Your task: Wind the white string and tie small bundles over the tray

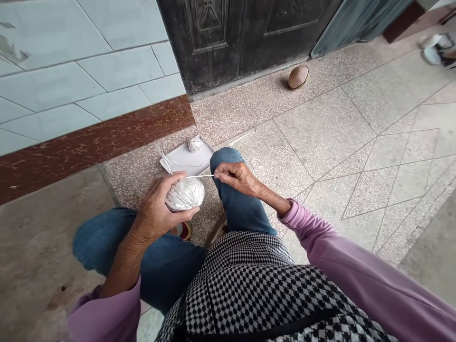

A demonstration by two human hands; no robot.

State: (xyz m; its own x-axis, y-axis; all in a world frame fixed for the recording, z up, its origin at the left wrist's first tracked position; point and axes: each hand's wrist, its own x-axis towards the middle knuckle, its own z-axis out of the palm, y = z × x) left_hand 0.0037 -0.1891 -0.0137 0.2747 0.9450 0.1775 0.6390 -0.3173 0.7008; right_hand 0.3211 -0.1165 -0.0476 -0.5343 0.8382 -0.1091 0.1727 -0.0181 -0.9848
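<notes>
My left hand (156, 209) is wrapped round a large white ball of string (185, 194), held above my knees. A taut strand (199, 176) runs from the ball to my right hand (237, 176), which pinches it between finger and thumb just above my right knee. On the floor beyond my hands lies a flat white sheet (185, 160) with a smaller white ball of string (195, 143) on its far edge. Loose white strands lie on the floor around the sheet.
I sit low with bent knees in blue jeans, on a speckled stone floor. A tiled wall with a red-brown base (89, 147) is at the left, a dark door (242, 33) ahead. A brown round object (298, 76) lies by the door. Dishes (436, 47) sit at the far right.
</notes>
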